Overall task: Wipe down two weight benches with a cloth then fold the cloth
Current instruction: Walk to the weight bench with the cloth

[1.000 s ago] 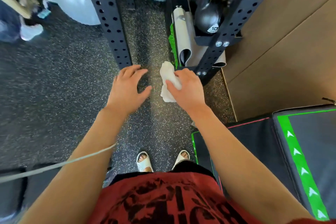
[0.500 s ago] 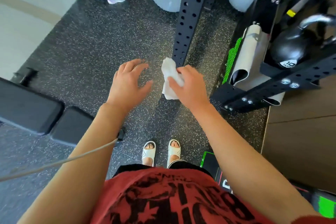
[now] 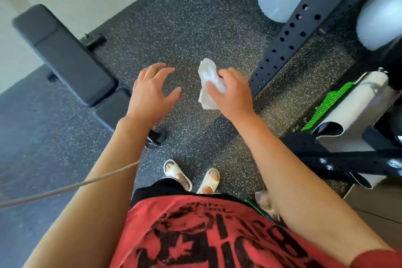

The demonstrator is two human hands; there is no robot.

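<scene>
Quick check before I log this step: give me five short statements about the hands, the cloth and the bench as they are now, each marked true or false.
1. The right hand holds the white cloth. True.
2. The left hand also has a grip on the cloth. False: it is open, fingers spread, apart from the cloth.
3. The cloth is pressed flat on the weight bench. False: it is bunched up in the air over the speckled floor.
4. The bench lies to the person's left. True.
5. The cloth is neatly folded. False: it is crumpled.
</scene>
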